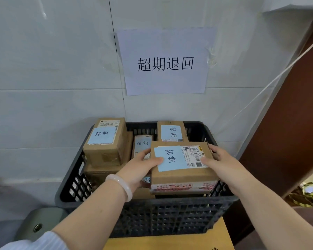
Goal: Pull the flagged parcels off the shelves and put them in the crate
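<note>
The flagged cardboard parcel point(181, 175) sat at the near right corner of the black plastic crate point(170, 213), its top about level with the rim; whether it rested on anything below could not be told. A blue handwritten note point(171, 157) and a white shipping label point(193, 156) covered its top. The left hand point(139, 168) gripped its left edge, thumb laid over the note and fingers curled round the far side. The right hand point(222, 163) gripped its right edge, thumb on the label and fingers wrapped behind the far right corner. A pale bangle point(121, 184) circled the left wrist. Three more blue-noted parcels lay in the crate: a tall box point(105, 152) at the far left corner, a slim one point(142, 143) by the middle, another point(172, 131) against the far edge. Above, a printed paper sign point(165, 64) was taped to the tiled wall point(52, 69). The crate stood on a yellowish carton point(170, 242).
</note>
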